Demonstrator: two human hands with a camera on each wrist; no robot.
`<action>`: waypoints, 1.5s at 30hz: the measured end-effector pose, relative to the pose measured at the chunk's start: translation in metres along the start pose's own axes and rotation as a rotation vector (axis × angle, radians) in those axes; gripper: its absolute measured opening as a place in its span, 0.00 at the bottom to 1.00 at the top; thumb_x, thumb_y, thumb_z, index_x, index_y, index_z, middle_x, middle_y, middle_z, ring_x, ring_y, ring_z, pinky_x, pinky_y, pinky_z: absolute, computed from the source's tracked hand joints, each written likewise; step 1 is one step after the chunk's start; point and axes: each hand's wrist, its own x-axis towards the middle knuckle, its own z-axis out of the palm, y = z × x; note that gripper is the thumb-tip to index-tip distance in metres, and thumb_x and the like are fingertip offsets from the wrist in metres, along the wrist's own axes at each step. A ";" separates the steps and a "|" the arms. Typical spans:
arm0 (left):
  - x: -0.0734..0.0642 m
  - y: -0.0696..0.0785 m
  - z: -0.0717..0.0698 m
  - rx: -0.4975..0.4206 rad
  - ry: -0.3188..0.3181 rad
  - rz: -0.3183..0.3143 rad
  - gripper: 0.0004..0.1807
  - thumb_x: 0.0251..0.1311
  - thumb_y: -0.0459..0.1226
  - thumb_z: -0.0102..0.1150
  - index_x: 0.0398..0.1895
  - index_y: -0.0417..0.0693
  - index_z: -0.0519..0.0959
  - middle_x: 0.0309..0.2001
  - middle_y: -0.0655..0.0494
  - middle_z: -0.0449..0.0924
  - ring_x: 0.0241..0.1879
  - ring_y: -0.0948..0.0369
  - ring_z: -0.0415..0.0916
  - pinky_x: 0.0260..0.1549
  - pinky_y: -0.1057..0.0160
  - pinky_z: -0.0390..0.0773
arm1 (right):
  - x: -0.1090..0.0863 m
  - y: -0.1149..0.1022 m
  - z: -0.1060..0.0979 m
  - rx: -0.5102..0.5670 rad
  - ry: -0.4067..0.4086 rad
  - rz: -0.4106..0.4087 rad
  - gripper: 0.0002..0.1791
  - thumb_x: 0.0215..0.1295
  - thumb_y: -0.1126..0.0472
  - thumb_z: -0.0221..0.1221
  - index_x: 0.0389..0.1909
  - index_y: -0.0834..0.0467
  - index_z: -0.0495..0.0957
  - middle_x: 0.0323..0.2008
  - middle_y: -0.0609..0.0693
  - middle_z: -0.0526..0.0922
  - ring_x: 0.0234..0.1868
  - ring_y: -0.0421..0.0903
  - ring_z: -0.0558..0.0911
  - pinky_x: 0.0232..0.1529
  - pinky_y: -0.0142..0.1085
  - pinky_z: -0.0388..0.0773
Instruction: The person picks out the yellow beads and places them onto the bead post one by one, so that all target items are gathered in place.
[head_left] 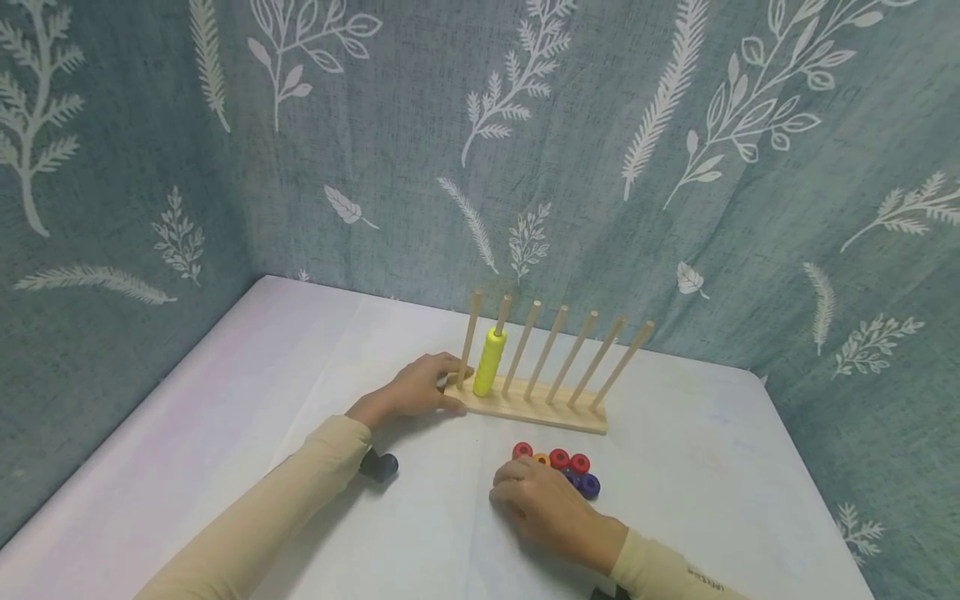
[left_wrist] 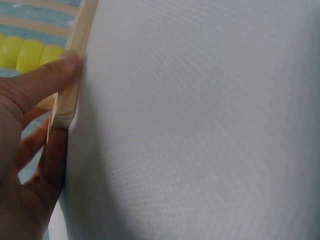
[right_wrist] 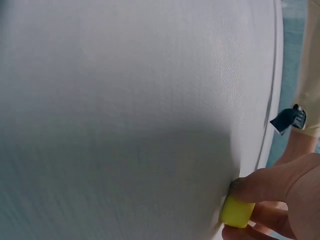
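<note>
A wooden peg rack [head_left: 536, 410] with several upright dowels stands on the table, and a stack of yellow beads [head_left: 490, 363] fills much of its second dowel from the left. My left hand [head_left: 418, 385] grips the rack's left end, thumb on the front edge and fingers around the end of the base. Nearer the front, my right hand [head_left: 546, 507] pinches a yellow bead [right_wrist: 237, 212] between thumb and fingers, low at the table surface; the head view hides this bead. Just beyond that hand lie loose red beads [head_left: 559, 458], an orange bead [head_left: 542, 459] and dark blue beads [head_left: 590, 485], partly covered by it.
The white-covered table [head_left: 720, 467] backs onto a green leaf-patterned cloth [head_left: 405, 167], which also hangs along both sides. A dark camera [head_left: 386, 467] is strapped at my left wrist. The rack's bare dowels [head_left: 581, 358] rise to the right of the yellow stack.
</note>
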 end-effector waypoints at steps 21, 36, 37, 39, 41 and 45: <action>0.000 -0.001 -0.002 -0.005 0.000 -0.006 0.34 0.48 0.46 0.79 0.61 0.48 0.80 0.62 0.52 0.76 0.64 0.49 0.70 0.63 0.47 0.70 | 0.006 -0.022 -0.058 -0.052 0.094 -0.096 0.15 0.50 0.71 0.73 0.40 0.56 0.86 0.44 0.49 0.83 0.44 0.43 0.84 0.46 0.29 0.80; 0.000 -0.001 -0.001 0.007 0.004 0.023 0.33 0.48 0.45 0.78 0.59 0.47 0.81 0.60 0.51 0.78 0.63 0.49 0.71 0.61 0.47 0.71 | 0.026 -0.018 -0.118 -0.037 0.171 -0.155 0.19 0.47 0.73 0.75 0.42 0.61 0.85 0.45 0.52 0.85 0.47 0.47 0.85 0.46 0.33 0.82; 0.000 -0.001 -0.001 0.006 0.004 0.025 0.33 0.48 0.45 0.79 0.59 0.47 0.81 0.60 0.51 0.78 0.63 0.49 0.71 0.61 0.47 0.71 | 0.028 -0.017 -0.123 -0.039 0.167 -0.145 0.19 0.47 0.73 0.75 0.42 0.61 0.85 0.45 0.52 0.85 0.47 0.47 0.85 0.46 0.33 0.83; 0.000 -0.001 -0.001 0.007 0.005 0.033 0.32 0.49 0.45 0.78 0.59 0.47 0.81 0.60 0.51 0.78 0.63 0.49 0.71 0.62 0.47 0.71 | 0.031 -0.016 -0.132 -0.047 0.157 -0.125 0.20 0.47 0.72 0.75 0.43 0.60 0.85 0.46 0.52 0.84 0.48 0.48 0.85 0.46 0.34 0.83; 0.000 -0.001 -0.001 0.009 0.004 0.041 0.32 0.49 0.44 0.78 0.59 0.47 0.81 0.60 0.51 0.78 0.63 0.49 0.72 0.62 0.47 0.71 | 0.033 -0.015 -0.140 -0.051 0.158 -0.109 0.20 0.47 0.72 0.76 0.44 0.60 0.85 0.46 0.53 0.84 0.48 0.48 0.85 0.44 0.34 0.83; 0.000 -0.001 -0.001 0.016 0.000 0.042 0.32 0.49 0.45 0.78 0.60 0.48 0.80 0.60 0.52 0.78 0.63 0.50 0.71 0.62 0.47 0.70 | 0.040 -0.011 -0.152 -0.055 0.184 -0.104 0.20 0.48 0.73 0.75 0.44 0.60 0.85 0.45 0.53 0.84 0.46 0.48 0.86 0.42 0.33 0.84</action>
